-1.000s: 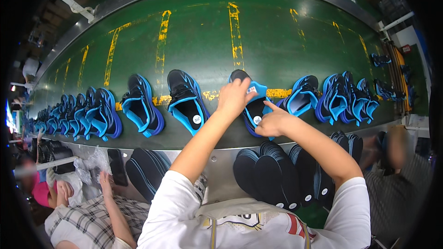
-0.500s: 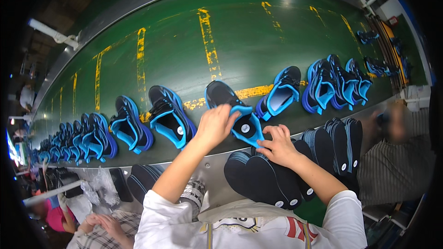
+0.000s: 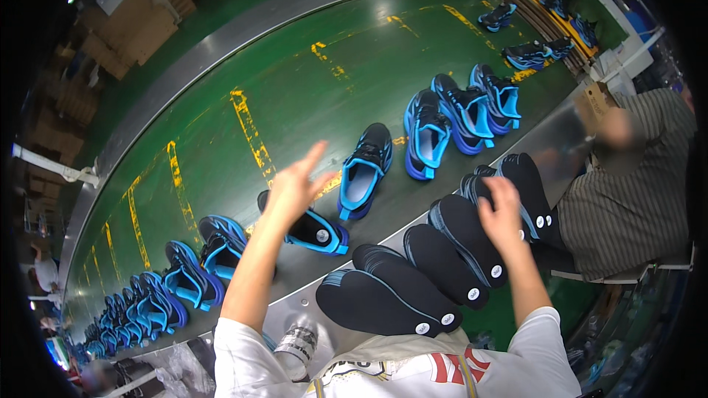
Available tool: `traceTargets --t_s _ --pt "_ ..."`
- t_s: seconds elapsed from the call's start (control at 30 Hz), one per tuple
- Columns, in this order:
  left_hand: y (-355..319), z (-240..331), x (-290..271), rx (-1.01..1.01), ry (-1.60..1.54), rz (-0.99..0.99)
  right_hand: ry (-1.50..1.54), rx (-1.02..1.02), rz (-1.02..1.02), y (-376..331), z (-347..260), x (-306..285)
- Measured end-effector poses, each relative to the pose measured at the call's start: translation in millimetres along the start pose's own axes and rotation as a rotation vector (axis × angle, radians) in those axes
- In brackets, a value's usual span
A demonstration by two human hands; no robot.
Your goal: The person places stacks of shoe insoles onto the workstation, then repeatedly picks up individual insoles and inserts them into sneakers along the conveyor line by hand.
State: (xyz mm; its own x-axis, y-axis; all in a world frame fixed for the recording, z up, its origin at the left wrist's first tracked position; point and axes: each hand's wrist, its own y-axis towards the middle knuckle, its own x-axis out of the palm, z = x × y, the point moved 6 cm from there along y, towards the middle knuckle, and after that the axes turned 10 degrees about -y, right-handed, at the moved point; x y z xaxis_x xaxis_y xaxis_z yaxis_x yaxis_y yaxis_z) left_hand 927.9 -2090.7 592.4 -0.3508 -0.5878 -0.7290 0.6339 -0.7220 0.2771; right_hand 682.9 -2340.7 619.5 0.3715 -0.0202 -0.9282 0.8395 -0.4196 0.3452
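My left hand (image 3: 297,183) hangs in the air over the green belt, fingers apart, holding nothing. Its forearm partly covers a black-and-blue sneaker (image 3: 338,240) that has a black insole with a white round sticker inside. Just right of that hand lies another sneaker (image 3: 368,167), toe away from me, with a pale inside showing. My right hand (image 3: 503,215) is over the stacked black insoles (image 3: 464,230) at the right, its fingers slightly bent and apart. I see nothing in it; whether its fingertips touch an insole is unclear.
More insole piles (image 3: 354,304) lie along the metal ledge (image 3: 304,302) before me. Sneakers (image 3: 193,274) line the green belt (image 3: 295,118) on the left, with several more (image 3: 426,133) on the right. A co-worker in a striped top (image 3: 627,184) sits close on the right. A tape roll (image 3: 299,346) is near my body.
Both hands have let go of the sneaker with the insole. My right hand has moved right over the insoles; my left now points toward the neighbouring sneaker. The view has turned to the right.
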Motion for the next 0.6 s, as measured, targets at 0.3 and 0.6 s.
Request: traceTargets --t_s 0.3,0.6 --pt "41.6 -1.5 73.4 0.132 0.201 -0.21 -0.03 0.467 -0.579 -54.3 170.4 -9.5" --pt "3.2 -11.1 46.6 -0.319 0.032 -0.024 0.047 0.415 -0.102 8.6 163.9 -48.8"
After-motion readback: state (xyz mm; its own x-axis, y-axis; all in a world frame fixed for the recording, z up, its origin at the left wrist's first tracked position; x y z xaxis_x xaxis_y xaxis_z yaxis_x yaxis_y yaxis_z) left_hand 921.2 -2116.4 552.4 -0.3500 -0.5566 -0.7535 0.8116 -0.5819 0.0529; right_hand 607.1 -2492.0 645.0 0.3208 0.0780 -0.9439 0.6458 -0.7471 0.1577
